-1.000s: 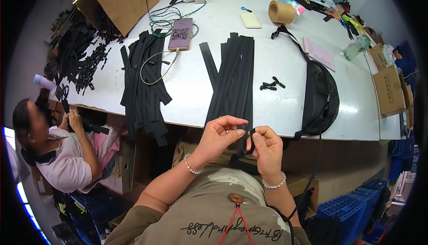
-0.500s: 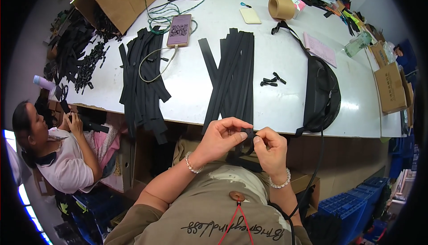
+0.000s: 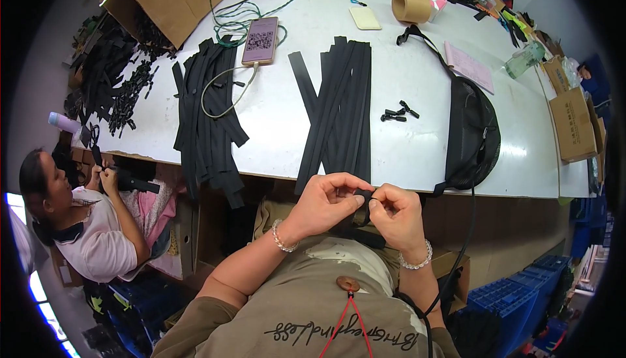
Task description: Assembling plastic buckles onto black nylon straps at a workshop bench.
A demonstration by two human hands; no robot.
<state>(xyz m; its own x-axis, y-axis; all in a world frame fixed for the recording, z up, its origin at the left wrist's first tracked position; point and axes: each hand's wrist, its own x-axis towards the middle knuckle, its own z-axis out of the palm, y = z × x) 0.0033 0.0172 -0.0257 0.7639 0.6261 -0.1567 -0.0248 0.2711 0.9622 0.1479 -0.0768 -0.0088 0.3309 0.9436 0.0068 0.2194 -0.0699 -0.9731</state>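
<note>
In front of my body, just off the table's near edge, my left hand point(image 3: 329, 200) pinches a black strap point(image 3: 360, 211) between thumb and fingers. My right hand point(image 3: 396, 212) is closed beside it, thumb against forefinger, gripping the same strap close to its end. The rest of that strap hangs in a loop below my fingers; whatever small part sits between the fingertips is hidden. Beyond my hands a stack of flat black straps point(image 3: 339, 107) lies lengthwise on the white table point(image 3: 411, 156). Several small black zip-pull-like pieces point(image 3: 399, 113) rest to its right.
A second strap pile point(image 3: 208, 117) overhangs the edge at left, beside a phone point(image 3: 261, 40) on a cable. A black mesh bag point(image 3: 473, 136) lies right, its cord trailing down to me. Cardboard box point(image 3: 166, 2), tape roll point(image 3: 411, 6) and bottle point(image 3: 523, 60) stand farther off. A co-worker point(image 3: 98, 227) sits left.
Both hands stay at the same place, still pinching the strap; the fingers shift slightly and the right hand turns a little. The co-worker's hands have moved slightly too.
</note>
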